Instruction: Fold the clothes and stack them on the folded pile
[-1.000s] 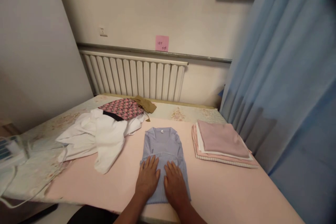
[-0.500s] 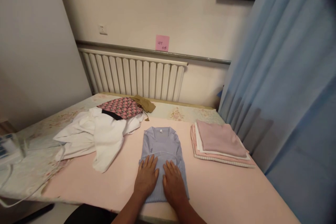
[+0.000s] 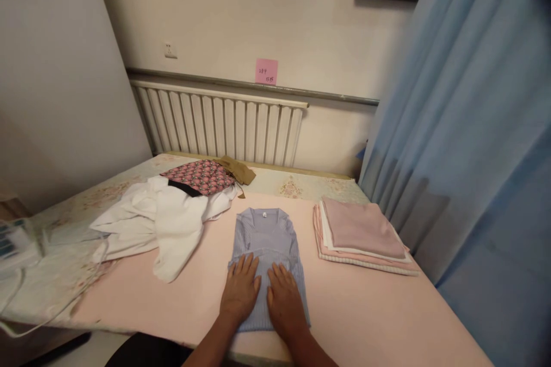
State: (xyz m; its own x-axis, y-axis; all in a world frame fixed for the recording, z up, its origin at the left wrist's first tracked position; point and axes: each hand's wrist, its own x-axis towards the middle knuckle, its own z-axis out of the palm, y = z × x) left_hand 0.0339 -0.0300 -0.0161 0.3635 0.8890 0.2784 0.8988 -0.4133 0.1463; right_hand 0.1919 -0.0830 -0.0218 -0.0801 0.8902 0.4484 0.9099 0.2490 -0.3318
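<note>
Head camera: I see, on my remote feed, the left hand [image 3: 240, 289] and right hand [image 3: 286, 301] palm-down, side by side, on the near half of a folded blue ribbed garment [image 3: 267, 238]. Fingers extended, slightly spread; I note nothing grasped in either. Garment lies flat, neckline away from the wearer, mid-width on the pink cloth [image 3: 370, 312]. I log a folded stack [image 3: 365, 229] to its right, apart; to its left, a rumpled white garment [image 3: 176, 223] touching a patterned piece [image 3: 204, 176].

Left hand [image 3: 241, 288], right hand [image 3: 286, 298] flat atop blue garment [image 3: 267, 238].
</note>
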